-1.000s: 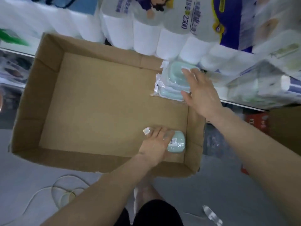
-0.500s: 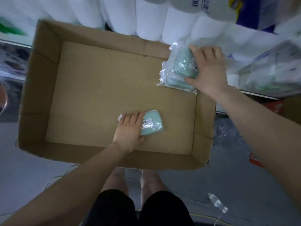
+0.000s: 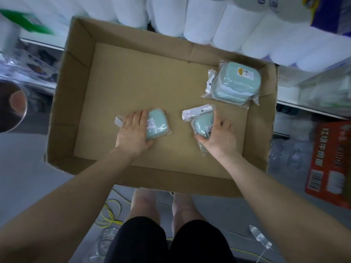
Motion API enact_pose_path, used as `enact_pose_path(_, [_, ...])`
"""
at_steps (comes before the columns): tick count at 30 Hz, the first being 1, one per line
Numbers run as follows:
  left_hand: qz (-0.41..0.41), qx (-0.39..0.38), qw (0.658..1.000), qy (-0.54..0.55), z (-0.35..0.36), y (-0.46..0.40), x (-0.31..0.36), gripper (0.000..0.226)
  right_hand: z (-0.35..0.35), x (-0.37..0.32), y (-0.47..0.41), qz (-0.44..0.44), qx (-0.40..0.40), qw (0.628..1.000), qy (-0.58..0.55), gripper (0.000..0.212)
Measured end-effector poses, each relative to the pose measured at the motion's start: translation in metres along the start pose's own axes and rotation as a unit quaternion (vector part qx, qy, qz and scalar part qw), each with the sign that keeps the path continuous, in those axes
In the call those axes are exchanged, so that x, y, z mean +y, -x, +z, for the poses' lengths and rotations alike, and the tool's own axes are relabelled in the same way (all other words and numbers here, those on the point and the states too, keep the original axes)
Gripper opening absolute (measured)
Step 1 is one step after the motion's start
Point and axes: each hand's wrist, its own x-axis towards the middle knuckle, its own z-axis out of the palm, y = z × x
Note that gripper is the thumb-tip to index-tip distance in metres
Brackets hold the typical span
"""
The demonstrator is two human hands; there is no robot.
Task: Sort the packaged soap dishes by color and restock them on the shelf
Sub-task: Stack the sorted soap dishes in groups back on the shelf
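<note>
Two loose mint-green soap dishes in clear plastic sleeves lie on the floor of an open cardboard box (image 3: 133,76), one under each of the hands; a third lot, a stack of the same mint-green dishes (image 3: 232,82), sits in the far right corner of the box, apart from both hands. The left hand (image 3: 133,132) rests over the left soap dish (image 3: 156,126), fingers laid across its near half and thumb tucked at its lower edge, a light hold rather than a firm grip; whether it has truly closed on the pack, I cannot tell for sure. The right hand (image 3: 218,136) is fairly spread, thumb and fingers bracketing the right soap dish (image 3: 202,123), which sits tilted with its sleeve's header flap sticking out toward the box's middle.

Rolls of toilet paper (image 3: 209,21) fill the shelf above the box; a red carton (image 3: 330,164) stands on the floor to the right.

Risks, as I judge them: the slick sleeves could slide through such loose holds as the packs are lifted; the loose flap might be caught instead of the dish itself, leaving it to swing or drop; lifting one in each hand leaves no spare hand to steady the stack if it is nudged.
</note>
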Motion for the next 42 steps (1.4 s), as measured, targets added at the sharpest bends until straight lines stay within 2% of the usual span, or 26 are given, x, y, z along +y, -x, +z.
enact_pose_path(2, [-0.012, -0.002, 1.000, 0.006, 0.001, -0.001, 0.003, 0.095, 0.002, -0.007, 0.001, 0.001, -0.017, 1.000, -0.012, 0.110])
enact_pose_path(4, [-0.018, -0.011, 1.000, 0.008, -0.001, -0.001, 0.006, 0.092, -0.001, -0.012, 0.005, 0.007, -0.037, 0.997, -0.067, 0.095])
enact_pose_path(5, [-0.018, -0.014, 1.000, 0.010, -0.003, 0.000, 0.006, 0.092, -0.003, -0.012, 0.008, -0.005, -0.033, 0.997, -0.073, 0.085])
enact_pose_path(7, [-0.019, -0.018, 1.000, 0.015, -0.005, 0.003, 0.006, 0.092, -0.009, -0.012, 0.016, -0.083, 0.014, 0.996, -0.019, 0.071])
enact_pose_path(9, [-0.027, -0.020, 0.999, 0.017, -0.007, 0.008, 0.004, 0.092, -0.014, -0.009, 0.019, -0.199, 0.037, 0.976, 0.075, 0.083])
enact_pose_path(12, [-0.047, -0.019, 0.998, 0.027, -0.007, 0.018, 0.005, 0.088, -0.019, -0.006, 0.013, -0.338, 0.010, 0.914, 0.227, 0.096])
enact_pose_path(15, [-0.059, -0.009, 0.997, 0.039, -0.007, 0.029, 0.007, 0.084, -0.015, -0.004, 0.007, -0.380, -0.009, 0.868, 0.319, 0.100])
enact_pose_path(19, [-0.062, 0.008, 0.997, 0.044, -0.013, 0.044, 0.007, 0.085, -0.014, -0.002, 0.007, -0.394, 0.006, 0.863, 0.315, 0.084])
enact_pose_path(24, [-0.042, 0.018, 0.998, 0.043, -0.040, 0.059, 0.001, 0.091, -0.024, 0.008, 0.028, -0.286, 0.006, 0.924, 0.255, 0.083])
enact_pose_path(27, [-0.012, 0.048, 0.998, 0.042, -0.066, 0.062, -0.005, 0.094, -0.044, 0.010, 0.045, -0.226, 0.047, 0.950, 0.211, 0.081])
enact_pose_path(30, [0.022, 0.072, 0.997, 0.036, -0.102, 0.062, -0.007, 0.096, -0.076, 0.006, 0.061, -0.197, 0.109, 0.959, 0.170, 0.084])
enact_pose_path(33, [0.072, 0.109, 0.991, 0.036, -0.142, 0.057, -0.006, 0.094, -0.115, -0.002, 0.079, -0.182, 0.186, 0.955, 0.141, 0.088])
enact_pose_path(37, [0.138, 0.163, 0.977, 0.007, -0.204, 0.050, 0.000, 0.088, -0.176, -0.015, 0.103, -0.190, 0.288, 0.932, 0.114, 0.088])
enact_pose_path(42, [0.196, 0.246, 0.949, -0.014, -0.284, 0.046, 0.017, 0.090, -0.254, -0.027, 0.131, -0.189, 0.367, 0.903, 0.120, 0.086])
